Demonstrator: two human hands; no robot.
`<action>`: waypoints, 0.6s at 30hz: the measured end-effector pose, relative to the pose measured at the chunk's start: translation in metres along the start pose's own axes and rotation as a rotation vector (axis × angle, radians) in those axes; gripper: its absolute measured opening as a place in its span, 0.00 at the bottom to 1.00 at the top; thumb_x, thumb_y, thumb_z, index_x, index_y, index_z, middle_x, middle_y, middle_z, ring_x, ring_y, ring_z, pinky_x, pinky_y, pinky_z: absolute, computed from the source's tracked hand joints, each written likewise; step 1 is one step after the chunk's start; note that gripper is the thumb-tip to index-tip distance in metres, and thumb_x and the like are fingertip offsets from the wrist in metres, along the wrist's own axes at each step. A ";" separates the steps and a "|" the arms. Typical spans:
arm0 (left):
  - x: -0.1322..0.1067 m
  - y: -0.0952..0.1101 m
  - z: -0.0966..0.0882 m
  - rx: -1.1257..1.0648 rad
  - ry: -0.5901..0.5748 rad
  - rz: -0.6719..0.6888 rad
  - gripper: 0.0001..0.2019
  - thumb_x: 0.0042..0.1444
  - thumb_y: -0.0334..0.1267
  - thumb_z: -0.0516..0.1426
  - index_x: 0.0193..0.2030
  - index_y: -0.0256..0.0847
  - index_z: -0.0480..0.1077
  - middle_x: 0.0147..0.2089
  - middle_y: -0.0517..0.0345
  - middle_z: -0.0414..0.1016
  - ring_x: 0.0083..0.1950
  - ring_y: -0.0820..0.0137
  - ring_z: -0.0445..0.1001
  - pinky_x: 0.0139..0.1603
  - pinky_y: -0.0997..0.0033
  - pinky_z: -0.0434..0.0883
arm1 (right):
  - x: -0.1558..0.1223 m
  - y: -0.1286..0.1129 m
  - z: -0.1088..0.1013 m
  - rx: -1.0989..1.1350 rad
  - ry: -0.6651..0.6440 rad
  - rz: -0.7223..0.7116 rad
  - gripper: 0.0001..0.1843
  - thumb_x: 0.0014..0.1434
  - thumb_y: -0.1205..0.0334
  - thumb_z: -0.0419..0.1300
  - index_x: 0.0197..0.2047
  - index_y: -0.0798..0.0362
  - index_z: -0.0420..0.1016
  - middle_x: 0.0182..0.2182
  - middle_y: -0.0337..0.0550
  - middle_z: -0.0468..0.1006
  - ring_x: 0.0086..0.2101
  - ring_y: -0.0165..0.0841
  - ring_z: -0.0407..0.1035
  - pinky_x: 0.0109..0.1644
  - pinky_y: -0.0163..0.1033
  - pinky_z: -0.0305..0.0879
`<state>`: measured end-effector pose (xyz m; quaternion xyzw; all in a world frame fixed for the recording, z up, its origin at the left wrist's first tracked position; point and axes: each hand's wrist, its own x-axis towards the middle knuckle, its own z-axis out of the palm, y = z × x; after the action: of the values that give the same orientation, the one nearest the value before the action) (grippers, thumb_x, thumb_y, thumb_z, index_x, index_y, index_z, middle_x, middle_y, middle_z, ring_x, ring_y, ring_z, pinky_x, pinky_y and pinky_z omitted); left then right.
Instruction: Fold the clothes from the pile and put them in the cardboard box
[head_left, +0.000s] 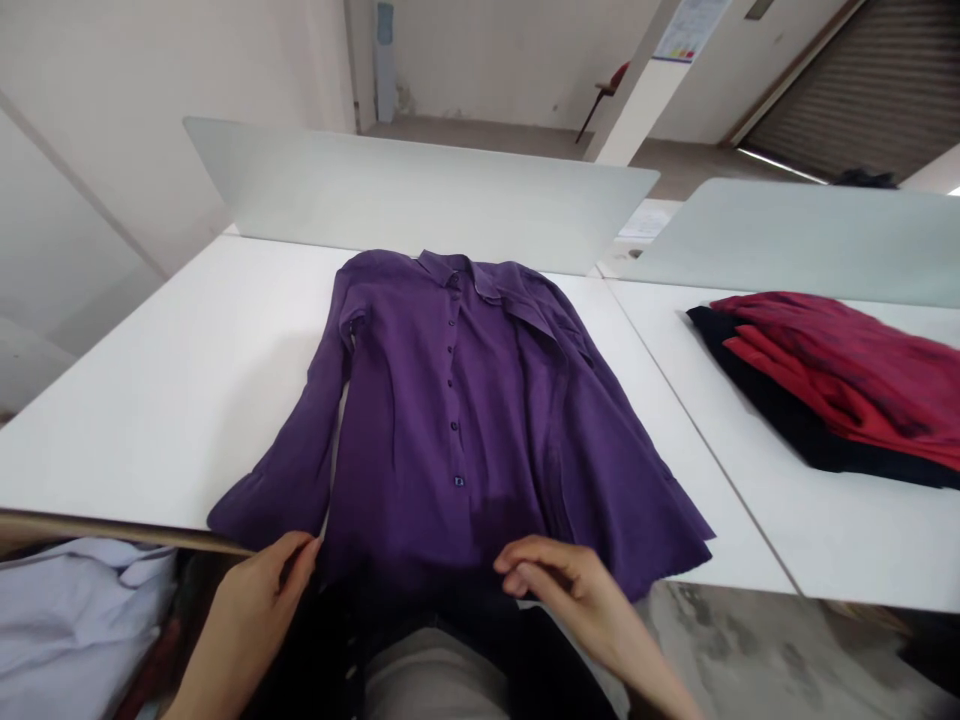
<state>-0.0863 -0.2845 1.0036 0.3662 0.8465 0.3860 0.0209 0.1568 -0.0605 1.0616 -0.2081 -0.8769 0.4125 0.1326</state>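
At the lower left, a pale blue cloth (67,610) is lying bunched below the edge of the white table (135,400). Just right of it, the left hand (259,590) is reaching up to the table's near edge. Its fingers are lying close together against the lower left corner of the purple shirt (450,420), beside the left sleeve's cuff. Whether they are pinching the cloth cannot be told.

The shirt is lying spread face up in the middle of the table, buttoned, with the collar pointing away and both sleeves angling outward. Its hem is hanging slightly over the near edge. Behind the collar, a grey divider panel (420,195) is standing upright along the table's far side.

The right hand (570,590) is sitting at the hem's right part, fingers curled inward and bunched, fingertips touching the fabric – any pinch there is hidden.

Further right, a second white table (825,540) is adjoining the first. On it, well apart from the shirt, a pile of red and dark garments (840,385) is resting.
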 end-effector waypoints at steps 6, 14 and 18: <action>-0.012 -0.002 0.020 -0.058 0.087 -0.020 0.21 0.57 0.54 0.51 0.41 0.41 0.75 0.37 0.52 0.82 0.38 0.61 0.81 0.39 0.69 0.74 | 0.004 0.049 0.078 0.262 -0.172 0.179 0.23 0.54 0.45 0.59 0.46 0.51 0.74 0.33 0.45 0.79 0.31 0.37 0.75 0.38 0.42 0.70; -0.008 0.011 0.016 -0.064 0.052 -0.002 0.18 0.58 0.51 0.49 0.26 0.42 0.69 0.20 0.63 0.68 0.22 0.73 0.67 0.26 0.76 0.63 | 0.016 0.022 0.083 0.471 -0.195 0.084 0.29 0.55 0.35 0.54 0.18 0.52 0.62 0.14 0.35 0.62 0.16 0.24 0.52 0.24 0.33 0.51; -0.013 0.002 0.014 -0.224 -0.026 -0.026 0.17 0.58 0.48 0.49 0.25 0.42 0.69 0.25 0.61 0.74 0.29 0.71 0.73 0.32 0.77 0.68 | -0.005 0.031 0.062 0.353 -0.148 0.165 0.29 0.56 0.33 0.50 0.19 0.50 0.61 0.13 0.35 0.63 0.15 0.25 0.52 0.22 0.34 0.49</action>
<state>-0.0712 -0.2828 0.9922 0.3557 0.8023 0.4730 0.0779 0.1443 -0.0862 0.9986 -0.2220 -0.7784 0.5833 0.0680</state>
